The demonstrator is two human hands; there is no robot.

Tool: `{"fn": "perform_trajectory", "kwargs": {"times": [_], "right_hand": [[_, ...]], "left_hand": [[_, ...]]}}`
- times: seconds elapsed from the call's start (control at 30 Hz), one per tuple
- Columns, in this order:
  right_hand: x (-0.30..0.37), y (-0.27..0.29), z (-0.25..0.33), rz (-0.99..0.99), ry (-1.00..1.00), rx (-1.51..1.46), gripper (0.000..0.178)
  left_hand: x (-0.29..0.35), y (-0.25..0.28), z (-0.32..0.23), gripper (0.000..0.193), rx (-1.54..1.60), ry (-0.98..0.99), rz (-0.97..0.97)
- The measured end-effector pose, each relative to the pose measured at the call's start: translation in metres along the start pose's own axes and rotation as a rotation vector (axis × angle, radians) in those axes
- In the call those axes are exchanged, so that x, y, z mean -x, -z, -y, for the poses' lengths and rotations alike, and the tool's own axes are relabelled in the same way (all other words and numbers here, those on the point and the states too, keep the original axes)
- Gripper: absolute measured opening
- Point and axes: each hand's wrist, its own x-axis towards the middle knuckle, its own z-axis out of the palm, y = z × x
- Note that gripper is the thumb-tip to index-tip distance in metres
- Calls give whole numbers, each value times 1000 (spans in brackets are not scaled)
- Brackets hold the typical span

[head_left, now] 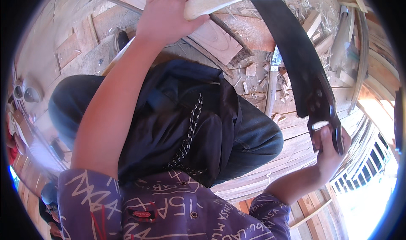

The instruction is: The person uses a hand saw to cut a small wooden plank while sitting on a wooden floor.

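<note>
Left of the saw (296,50), our left hand (167,18) holds a pale board (218,2), probably for steadiness; our right hand (332,149) grips the saw's near-end handle (323,111).

Handsaw (302,58): long dark blade, riveted dark handle; runs diagonally from lower right, far end cut off by the view's upper edge. Wood strip (216,2): pale, narrow, roughly crosswise, right end at blade; contact unclear.

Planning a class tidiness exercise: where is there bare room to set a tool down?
Floor planks between right knee and right hand look bare. Crowded: right of the saw blade, with offcuts and shavings; left of it, with wood chips.
</note>
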Motion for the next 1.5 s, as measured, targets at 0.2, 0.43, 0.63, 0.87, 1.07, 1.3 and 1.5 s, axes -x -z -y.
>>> {"fn": "perform_trajectory", "kwargs": {"times": [0.2,0.43,0.63,0.87,1.07,1.3,1.5], "right_hand": [[54,86,-14,50,46,-8,41],[62,66,6,3,-43,136,49],[-9,-37,14,-51,-93,87,34],[27,28,8,-46,54,186,43],[84,86,-2,-21,-4,142,55],[50,46,-13,-53,-24,125,40],[-4,9,10,-100,-42,88,33]], "left_hand": [[-3,-2,-6,56,-20,4,-1],[-1,4,-7,54,-1,36,42],[-1,-3,-1,56,-13,45,107],[1,-10,2,58,-35,27,3],[-3,0,-6,59,-21,29,33],[-1,-6,-1,57,-75,-12,61],[-2,-1,9,54,37,20,10]]}}
